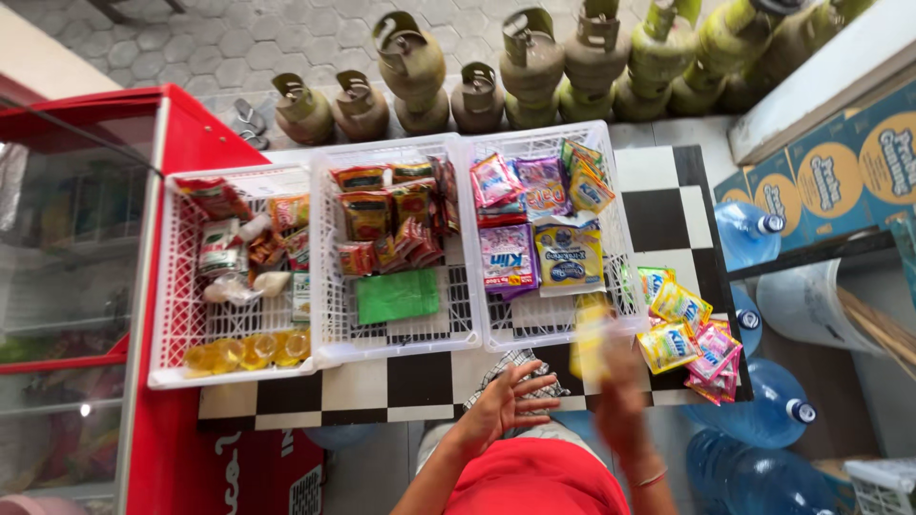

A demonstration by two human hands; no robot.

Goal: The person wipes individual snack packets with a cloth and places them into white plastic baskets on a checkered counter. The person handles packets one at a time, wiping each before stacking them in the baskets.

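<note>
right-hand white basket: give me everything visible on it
The white basket looks like lattice-walled plastic, rectangular, open-topped, resting flat on the checkered table beside the middle basket. It holds loose sachets in pink, purple, yellow and blue-white. The right hand, blurred, holds a yellow packet over its near corner; contact cannot be told.

You're standing in a small shop: white plastic baskets of bright sachets on a checkered desk, green metal gas cylinders, blue water jugs.
</note>
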